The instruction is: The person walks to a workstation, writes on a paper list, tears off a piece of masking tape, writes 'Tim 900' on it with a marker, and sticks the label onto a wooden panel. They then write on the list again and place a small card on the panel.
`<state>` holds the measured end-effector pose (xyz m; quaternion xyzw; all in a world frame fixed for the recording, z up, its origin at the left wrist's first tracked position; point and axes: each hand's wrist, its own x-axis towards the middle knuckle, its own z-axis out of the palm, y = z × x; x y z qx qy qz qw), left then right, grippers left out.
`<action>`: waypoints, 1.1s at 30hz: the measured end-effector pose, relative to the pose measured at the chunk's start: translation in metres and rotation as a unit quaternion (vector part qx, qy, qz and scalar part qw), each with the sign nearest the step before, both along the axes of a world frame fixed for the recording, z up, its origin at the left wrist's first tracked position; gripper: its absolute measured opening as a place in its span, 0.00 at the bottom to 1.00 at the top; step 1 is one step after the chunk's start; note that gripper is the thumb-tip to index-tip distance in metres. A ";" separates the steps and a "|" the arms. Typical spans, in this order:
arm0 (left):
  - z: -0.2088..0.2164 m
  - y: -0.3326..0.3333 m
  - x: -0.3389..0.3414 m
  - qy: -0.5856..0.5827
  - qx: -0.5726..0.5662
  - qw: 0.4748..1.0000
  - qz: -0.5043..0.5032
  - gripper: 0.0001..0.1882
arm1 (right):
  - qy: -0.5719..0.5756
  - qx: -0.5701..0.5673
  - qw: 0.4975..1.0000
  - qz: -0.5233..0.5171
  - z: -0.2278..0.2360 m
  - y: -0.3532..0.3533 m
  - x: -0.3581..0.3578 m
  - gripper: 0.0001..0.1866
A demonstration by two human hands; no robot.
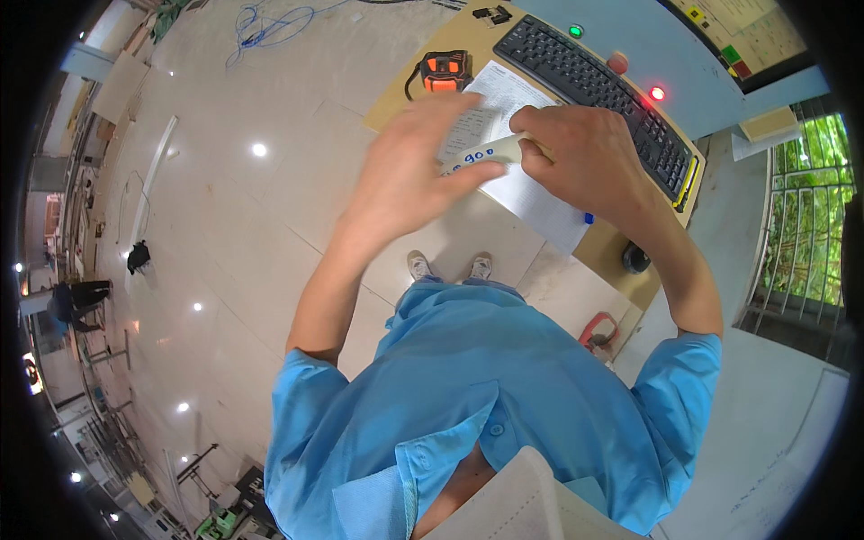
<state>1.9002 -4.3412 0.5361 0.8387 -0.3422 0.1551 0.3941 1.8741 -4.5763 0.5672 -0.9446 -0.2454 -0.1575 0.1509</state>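
In front of my body, my right hand (580, 157) has its fingers closed on one end of a white strip (502, 155) with blue handwriting. The strip reaches leftward toward my left hand (405, 166), which is somewhat blurred. Its thumb and fingers are spread apart, the thumb below the strip and the fingers above it. Whether the thumb touches the strip I cannot tell. Beneath both hands lie printed paper sheets (531, 202) on a tan desk (396, 94).
An orange and black tape measure (445, 70) lies left of the sheets. Beyond them stretches a black keyboard (576, 72), with a lit red button (657, 93) on the blue panel behind. A black mouse (635, 258) sits at the right. Blue cable (261, 34) lies on the floor.
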 end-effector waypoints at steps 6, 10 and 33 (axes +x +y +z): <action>0.001 -0.023 0.013 0.153 0.048 0.987 -0.006 0.10 | -0.010 -0.007 0.999 -0.032 0.003 0.021 0.003 0.06; -0.017 -0.018 0.024 0.042 -0.045 0.998 -0.009 0.05 | 0.012 0.038 0.995 -0.089 0.004 0.036 0.002 0.07; -0.049 0.176 0.157 0.443 -0.358 0.801 -0.185 0.16 | -0.091 -0.104 0.924 -0.357 -0.098 0.073 0.009 0.24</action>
